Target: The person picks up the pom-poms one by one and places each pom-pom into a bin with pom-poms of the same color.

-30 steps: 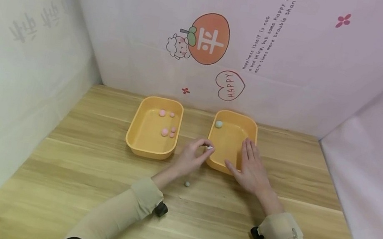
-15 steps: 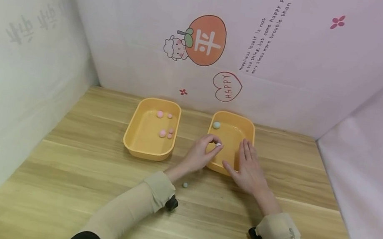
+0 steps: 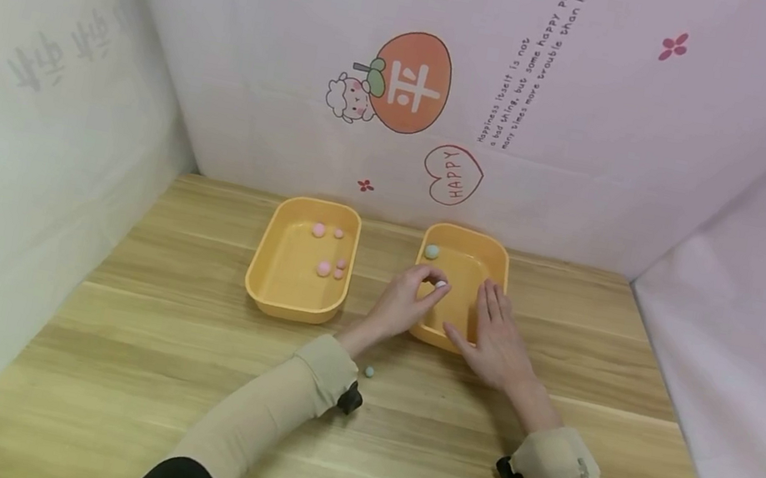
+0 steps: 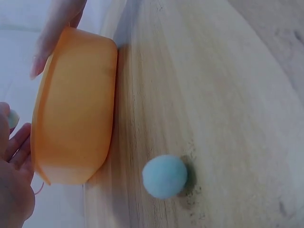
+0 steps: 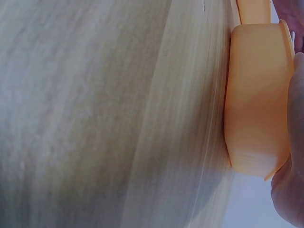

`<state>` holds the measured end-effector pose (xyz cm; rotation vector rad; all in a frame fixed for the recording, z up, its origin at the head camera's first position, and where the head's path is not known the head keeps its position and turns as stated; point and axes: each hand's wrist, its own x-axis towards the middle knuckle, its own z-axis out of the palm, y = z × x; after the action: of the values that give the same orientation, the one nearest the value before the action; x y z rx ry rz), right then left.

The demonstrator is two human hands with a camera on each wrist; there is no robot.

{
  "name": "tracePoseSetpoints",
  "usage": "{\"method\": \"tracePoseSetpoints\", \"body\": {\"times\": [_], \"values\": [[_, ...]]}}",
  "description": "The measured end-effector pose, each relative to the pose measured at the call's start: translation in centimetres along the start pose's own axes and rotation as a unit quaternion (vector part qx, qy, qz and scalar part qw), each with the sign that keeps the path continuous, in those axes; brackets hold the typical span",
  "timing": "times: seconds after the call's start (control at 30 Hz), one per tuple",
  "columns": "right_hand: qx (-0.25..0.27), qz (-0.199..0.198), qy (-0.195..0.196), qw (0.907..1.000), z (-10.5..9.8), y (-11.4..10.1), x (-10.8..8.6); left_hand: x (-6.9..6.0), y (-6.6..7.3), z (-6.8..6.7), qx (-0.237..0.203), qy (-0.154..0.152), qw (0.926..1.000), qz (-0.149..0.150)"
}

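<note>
Between thumb and fingers my left hand (image 3: 403, 302) pinches a small pale ball (image 3: 440, 284), held over the near-left part of the right yellow tray (image 3: 470, 266). The ball's pale green edge (image 4: 13, 118) shows in the left wrist view. My right hand (image 3: 502, 348) lies on the near-right rim of that tray, fingers straight and pointing inward. A light green ball (image 3: 431, 251) sits in the tray's far-left corner. Another small green ball (image 3: 369, 372) lies on the table beside my left wrist; it appears large in the left wrist view.
To the left stands a second yellow tray (image 3: 292, 283) with several pink balls (image 3: 324, 269) in it. Both trays stand near the back of the wooden table (image 3: 421, 465), close to a printed cloth wall (image 3: 558, 192). Cloth also hangs along both sides.
My left hand has moved right and slightly forward with the pinched ball, from the tray's left rim to over its inside. The right hand stays on the rim.
</note>
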<state>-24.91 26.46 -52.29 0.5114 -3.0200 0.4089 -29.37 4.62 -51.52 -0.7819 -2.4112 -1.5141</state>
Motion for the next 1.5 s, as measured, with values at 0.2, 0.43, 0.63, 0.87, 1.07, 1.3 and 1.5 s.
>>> {"method": "tracePoseSetpoints", "body": {"times": [0.2, 0.43, 0.63, 0.87, 1.07, 1.3, 1.5], "values": [[-0.003, 0.002, -0.001, 1.0, 0.1, 0.1, -0.2, -0.1, 0.0, 0.3, 0.003, -0.002, 1.0, 0.002], [0.001, 0.002, -0.002, 1.0, 0.2, 0.1, -0.3, -0.3, 0.1, 0.2, -0.015, -0.002, 0.9999, 0.001], [0.006, 0.003, -0.001, 1.0, 0.2, -0.1, -0.2, -0.4, 0.0, -0.2, -0.017, 0.002, 0.9998, -0.006], [0.006, 0.003, -0.002, 1.0, 0.1, -0.1, 0.0, -1.4, 0.1, -1.2, -0.022, 0.001, 0.9997, -0.012], [0.002, 0.002, 0.0, 1.0, 0.0, 0.0, 0.1, -2.8, 0.2, -2.3, -0.021, 0.008, 0.9997, 0.003], [0.003, 0.003, -0.001, 1.0, 0.0, 0.1, 0.1, -4.4, 0.7, -3.6, -0.043, 0.009, 0.999, 0.013], [0.006, 0.003, -0.002, 1.0, 0.0, 0.0, 0.0, -5.7, 1.3, -4.4, -0.051, 0.011, 0.9982, 0.03]]}}
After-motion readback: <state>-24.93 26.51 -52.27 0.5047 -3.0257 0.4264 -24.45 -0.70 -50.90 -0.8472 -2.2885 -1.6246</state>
